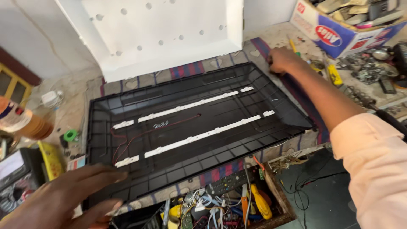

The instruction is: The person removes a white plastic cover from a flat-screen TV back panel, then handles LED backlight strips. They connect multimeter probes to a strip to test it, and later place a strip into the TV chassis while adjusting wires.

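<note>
A large black television back pan (271,106) lies flat on a striped cloth, with two white light strips (199,136) and thin red wires (131,138) inside it. My left hand (74,193) rests on the pan's near left corner, fingers spread over the rim. My right hand (283,59) is closed on the pan's far right corner. A white reflector sheet (169,34) with round holes leans up behind the pan.
A cardboard box (339,29) of parts stands at the far right beside scattered metal bits. An open wooden drawer (237,199) below the pan holds a remote, screwdrivers and wires. A bottle (21,121), a green tape roll (71,135) and a meter (15,169) sit at left.
</note>
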